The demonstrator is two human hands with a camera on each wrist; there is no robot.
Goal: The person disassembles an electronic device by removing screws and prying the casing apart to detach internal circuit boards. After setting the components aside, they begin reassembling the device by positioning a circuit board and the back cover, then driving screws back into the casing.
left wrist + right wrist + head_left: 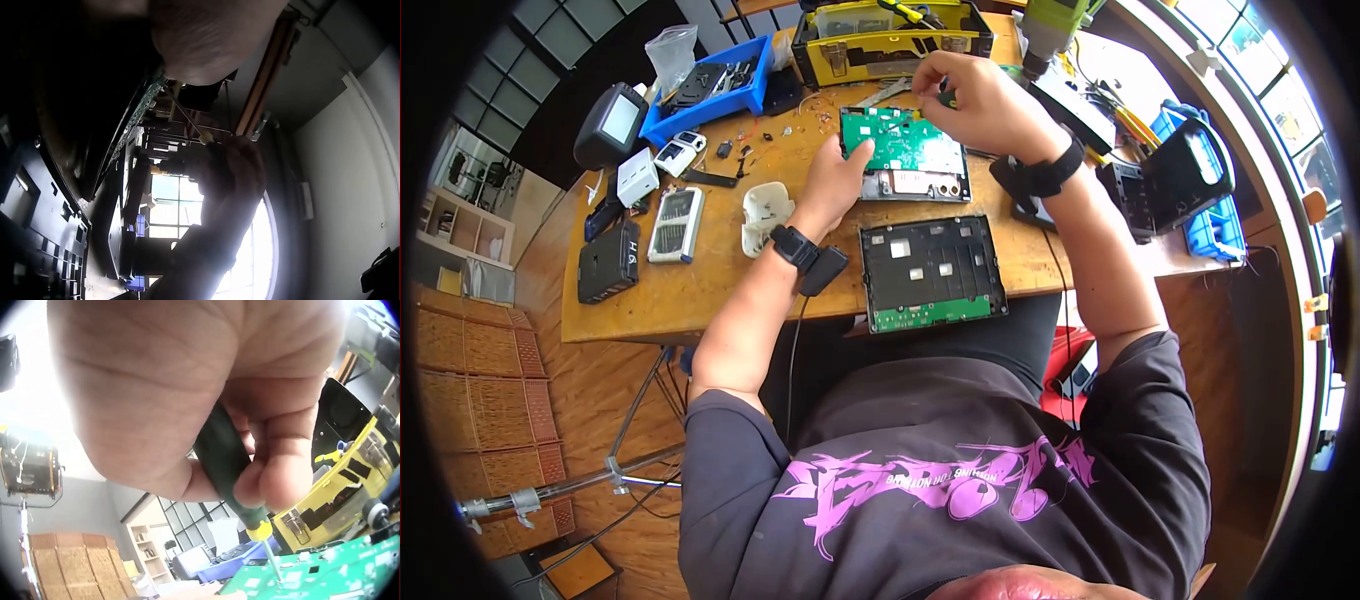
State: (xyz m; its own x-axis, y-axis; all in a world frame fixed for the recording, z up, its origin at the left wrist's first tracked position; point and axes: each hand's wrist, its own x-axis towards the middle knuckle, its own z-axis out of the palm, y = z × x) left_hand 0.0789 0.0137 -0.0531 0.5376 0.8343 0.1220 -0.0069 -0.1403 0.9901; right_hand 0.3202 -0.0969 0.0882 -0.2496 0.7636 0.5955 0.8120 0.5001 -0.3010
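My right hand (985, 108) grips a screwdriver (226, 459) with a dark green handle and yellow collar. Its shaft slants down to the green circuit board (915, 138), the tip right at the board's surface in the right wrist view. The board sits in an opened flat device, with a silvery part (905, 183) along its near edge. My left hand (832, 188) holds the device by its left side, thumb over the board. Closer to me lies a black plastic housing (895, 285) with square cut-outs and a green strip (930, 313) along its near side.
A yellow-and-black toolbox (830, 62) stands at the back, beside a blue tray (750, 95) of parts. To the left lie a screwdriver bit case (675, 225), a cream plastic shell (767, 215) and a black box (608, 262). A green drill (1050, 35) stands back right.
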